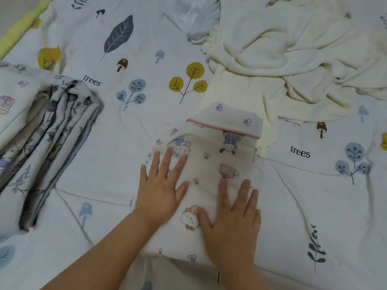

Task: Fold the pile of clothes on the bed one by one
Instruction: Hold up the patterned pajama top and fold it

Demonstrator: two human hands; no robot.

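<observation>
Smoothing was under way: left hand and right hand, fingers spread flat, pressed the folded cartoon garment; next probably came stacking it beside the folded pile

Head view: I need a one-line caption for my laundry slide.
Both hands, left and right, press flat on a cartoon-print garment on the bed sheet.
</observation>
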